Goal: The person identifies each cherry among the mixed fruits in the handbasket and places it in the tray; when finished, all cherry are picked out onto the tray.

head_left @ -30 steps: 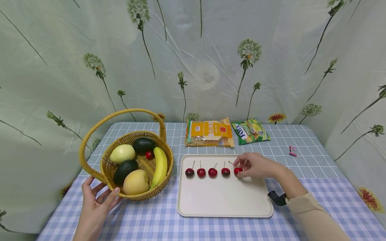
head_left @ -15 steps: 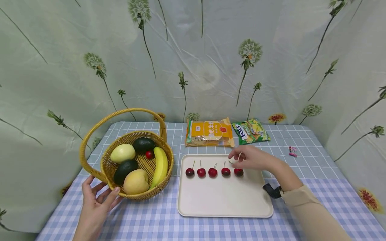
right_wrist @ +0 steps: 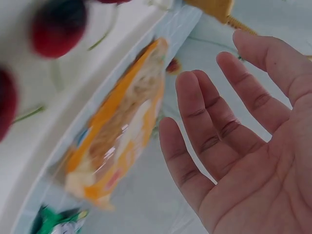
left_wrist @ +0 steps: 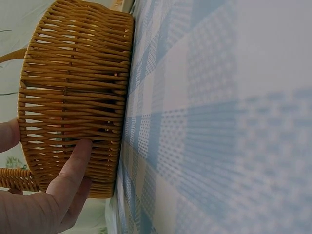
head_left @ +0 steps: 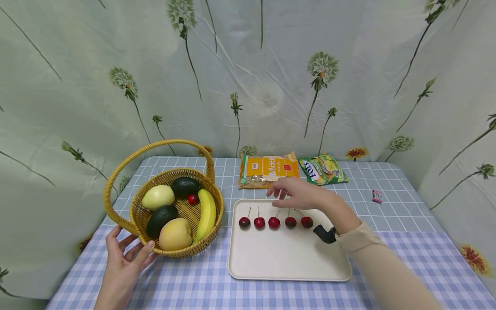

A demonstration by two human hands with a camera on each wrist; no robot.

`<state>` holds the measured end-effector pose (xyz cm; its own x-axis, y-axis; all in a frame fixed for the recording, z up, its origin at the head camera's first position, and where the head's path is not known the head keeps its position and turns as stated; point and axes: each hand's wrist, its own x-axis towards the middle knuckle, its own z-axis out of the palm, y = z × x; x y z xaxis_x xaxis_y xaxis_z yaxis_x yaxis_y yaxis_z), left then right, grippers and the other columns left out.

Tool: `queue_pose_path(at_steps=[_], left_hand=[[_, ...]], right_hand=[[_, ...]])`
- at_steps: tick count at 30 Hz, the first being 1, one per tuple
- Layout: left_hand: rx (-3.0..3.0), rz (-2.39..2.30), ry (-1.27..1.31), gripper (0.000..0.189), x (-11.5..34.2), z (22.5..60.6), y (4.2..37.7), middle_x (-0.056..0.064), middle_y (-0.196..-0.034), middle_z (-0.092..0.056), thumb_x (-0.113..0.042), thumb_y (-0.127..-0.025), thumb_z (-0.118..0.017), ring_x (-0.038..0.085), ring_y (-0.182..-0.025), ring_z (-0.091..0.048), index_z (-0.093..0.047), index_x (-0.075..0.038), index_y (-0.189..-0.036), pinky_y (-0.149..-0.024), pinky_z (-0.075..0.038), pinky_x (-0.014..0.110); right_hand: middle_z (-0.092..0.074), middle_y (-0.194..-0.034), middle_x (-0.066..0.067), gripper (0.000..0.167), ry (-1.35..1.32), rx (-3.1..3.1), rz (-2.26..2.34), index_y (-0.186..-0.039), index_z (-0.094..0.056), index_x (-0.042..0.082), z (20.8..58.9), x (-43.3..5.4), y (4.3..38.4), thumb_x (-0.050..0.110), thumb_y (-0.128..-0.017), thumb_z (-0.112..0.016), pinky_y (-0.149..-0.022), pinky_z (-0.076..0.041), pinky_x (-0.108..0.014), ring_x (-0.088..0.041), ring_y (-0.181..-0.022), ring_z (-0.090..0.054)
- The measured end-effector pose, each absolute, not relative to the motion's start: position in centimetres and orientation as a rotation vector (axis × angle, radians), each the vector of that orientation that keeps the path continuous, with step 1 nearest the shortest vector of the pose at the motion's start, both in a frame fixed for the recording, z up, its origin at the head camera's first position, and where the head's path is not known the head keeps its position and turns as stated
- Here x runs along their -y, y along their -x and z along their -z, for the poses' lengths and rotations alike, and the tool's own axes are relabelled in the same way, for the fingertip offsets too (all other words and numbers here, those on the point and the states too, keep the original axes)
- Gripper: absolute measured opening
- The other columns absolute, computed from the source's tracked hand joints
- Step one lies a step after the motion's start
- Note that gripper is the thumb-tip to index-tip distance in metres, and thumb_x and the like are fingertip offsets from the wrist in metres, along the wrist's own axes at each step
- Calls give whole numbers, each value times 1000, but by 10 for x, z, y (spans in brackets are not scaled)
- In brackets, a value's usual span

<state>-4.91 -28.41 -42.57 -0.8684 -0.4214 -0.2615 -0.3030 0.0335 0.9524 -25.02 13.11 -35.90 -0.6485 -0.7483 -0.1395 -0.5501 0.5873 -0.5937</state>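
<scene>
In the head view my left hand [head_left: 125, 260] holds the near left side of a yellow wicker basket [head_left: 186, 254], its thumb at the rim. The left wrist view shows fingers [left_wrist: 73, 170] against the woven wall. The basket contains a banana [head_left: 206, 215], a peach-like fruit [head_left: 175, 234], two dark green avocado-like fruits [head_left: 185, 187], a pale yellow-green fruit [head_left: 158, 197] and a small red fruit [head_left: 193, 199]. My right hand [head_left: 300, 193], holding nothing, hovers over the far edge of a cream tray [head_left: 288, 258], fingers loosely bent. Several cherries [head_left: 274, 222] with stems lie in a row on it.
Behind the tray lie an orange snack bag [head_left: 267, 170] and a green Fox's candy bag [head_left: 323, 169]. A small pink wrapped candy [head_left: 376, 196] is at the right. The checked tablecloth [head_left: 193, 284] meets a dandelion-print curtain [head_left: 271, 86] at the back.
My right hand has let go of the rightmost cherry, lifted off and moved left above the tray's far edge. The cherry stays in the row. My left hand has stayed on the basket.
</scene>
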Motion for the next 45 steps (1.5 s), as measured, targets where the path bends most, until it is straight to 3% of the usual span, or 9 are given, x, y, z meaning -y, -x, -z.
queue_pose_path(at_steps=[14,17,24,36,45], left_hand=[[2188,1973,-750,101,285,428,48,16,-169,-12,-17,-105,-72,34,-147,-37,8,-36,-164,-85,-65,25],[2185,1984,-733,101,286,428,48,19,-171,-10,-16,-105,-71,37,-148,-36,9,-35,-164,-84,-65,24],[2199,1961,-771,102,286,426,48,15,-169,-13,-19,-104,-73,29,-143,-41,8,-36,-164,-85,-65,25],[2161,1993,-740,92,283,428,47,17,-168,-12,-11,-106,-69,38,-149,-33,2,-41,-157,-83,-64,22],[2164,1985,-727,96,283,427,47,21,-170,-10,-12,-106,-69,42,-151,-31,6,-37,-161,-82,-64,22]], right_hand=[[-73,-130,0,25,1270,-2365,704,-129,-72,15,341,-62,256,21,-106,-69,-104,-61,-42,-16,-111,-68],[-72,-130,-1,25,1308,-2355,692,-129,-72,15,338,-45,257,20,-105,-68,-105,-60,-41,-17,-112,-68],[-71,-134,-10,31,1387,-2295,659,-136,-68,8,331,-3,261,15,-107,-67,-108,-59,-39,-23,-118,-70],[-69,-138,-12,33,1413,-2275,531,-139,-68,14,330,56,264,23,-108,-67,-103,-56,-29,-17,-116,-66],[-64,-146,-8,37,1345,-2261,442,-143,-66,14,336,91,269,25,-108,-68,-110,-53,-28,-21,-138,-58]])
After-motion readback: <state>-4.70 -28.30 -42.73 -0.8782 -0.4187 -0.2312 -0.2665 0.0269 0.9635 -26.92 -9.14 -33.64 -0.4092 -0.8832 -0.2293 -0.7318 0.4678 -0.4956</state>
